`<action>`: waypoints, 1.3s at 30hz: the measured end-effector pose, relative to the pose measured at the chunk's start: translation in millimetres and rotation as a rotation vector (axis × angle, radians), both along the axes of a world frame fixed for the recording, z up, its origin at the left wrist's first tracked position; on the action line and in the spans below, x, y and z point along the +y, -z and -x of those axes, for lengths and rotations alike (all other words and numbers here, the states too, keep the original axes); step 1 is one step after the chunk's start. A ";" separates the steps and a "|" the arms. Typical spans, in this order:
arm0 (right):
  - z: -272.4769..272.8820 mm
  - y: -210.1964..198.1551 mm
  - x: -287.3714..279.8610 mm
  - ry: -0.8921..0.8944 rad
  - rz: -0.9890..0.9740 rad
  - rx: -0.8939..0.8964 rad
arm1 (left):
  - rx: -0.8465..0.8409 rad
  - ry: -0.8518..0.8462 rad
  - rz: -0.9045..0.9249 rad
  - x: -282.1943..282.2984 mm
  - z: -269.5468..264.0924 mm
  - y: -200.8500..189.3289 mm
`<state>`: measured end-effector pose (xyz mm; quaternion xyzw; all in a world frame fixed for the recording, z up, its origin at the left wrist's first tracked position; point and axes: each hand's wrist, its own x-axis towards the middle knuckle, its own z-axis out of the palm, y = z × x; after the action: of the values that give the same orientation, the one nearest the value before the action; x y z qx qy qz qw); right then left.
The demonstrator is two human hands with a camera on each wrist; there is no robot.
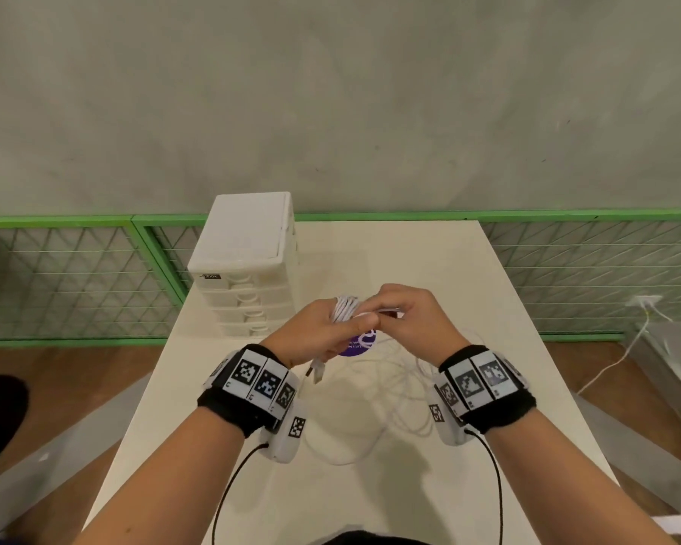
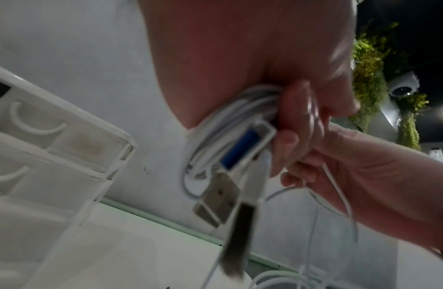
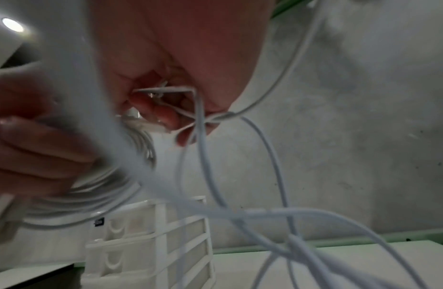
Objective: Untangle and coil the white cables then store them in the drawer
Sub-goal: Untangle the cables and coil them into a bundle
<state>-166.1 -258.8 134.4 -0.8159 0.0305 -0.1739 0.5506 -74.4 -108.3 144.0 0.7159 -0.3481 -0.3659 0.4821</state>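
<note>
Above the table's middle, my left hand (image 1: 329, 322) grips a coil of white cable (image 1: 345, 306). A USB plug (image 1: 317, 372) dangles below that hand. In the left wrist view the coil (image 2: 215, 135) and two USB plugs (image 2: 219, 201) hang from the curled fingers. My right hand (image 1: 388, 310) is against the left one and pinches a thin white strand (image 1: 386, 309). In the right wrist view the strand (image 3: 200, 109) bends sharply at my fingertips (image 3: 163, 115). Loose white cable (image 1: 394, 391) lies looped on the table under both hands. The white drawer unit (image 1: 248, 269) stands at the back left with its drawers closed.
The white table (image 1: 468, 293) has a purple round sticker (image 1: 355, 346) under the hands. Green mesh fencing (image 1: 75, 277) runs behind and beside the table. Another white cable (image 1: 622, 359) hangs from a socket on the right, off the table.
</note>
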 end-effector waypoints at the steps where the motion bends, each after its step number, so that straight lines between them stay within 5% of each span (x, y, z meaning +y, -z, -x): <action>1: -0.2 -1.0 -2.1 0.039 -0.007 -0.009 | -0.035 0.014 -0.026 0.0 -0.4 -0.5; 6: -3.9 -0.3 -16.4 0.075 0.032 0.044 | 0.020 0.031 -0.042 1.9 6.6 -2.9; 14: 5.7 76.8 -35.3 0.078 0.228 0.366 | 0.393 -0.097 0.417 13.4 -8.4 -38.5; 21: 31.2 106.0 -47.3 0.215 0.157 0.581 | 0.368 -0.307 0.549 19.9 -25.6 -56.8; 27: 10.6 45.6 -33.1 0.235 -0.048 0.196 | 0.269 -0.194 0.369 6.4 -10.2 -62.0; 31: -12.2 5.0 -11.5 0.090 0.032 -0.007 | 0.306 -0.139 0.334 -4.6 -3.1 -60.4; 35: -26.1 -6.7 -9.0 0.083 -0.025 -0.060 | 0.349 -0.050 0.308 -3.6 -3.2 -60.6; 39: -29.1 6.8 -6.0 0.084 0.052 0.030 | 0.585 0.013 0.501 1.4 -0.3 -61.9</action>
<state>-137.0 -264.8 127.6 -0.8304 0.0686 -0.1854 0.5208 -74.1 -106.9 205.9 0.4392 -0.2791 -0.4615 0.7185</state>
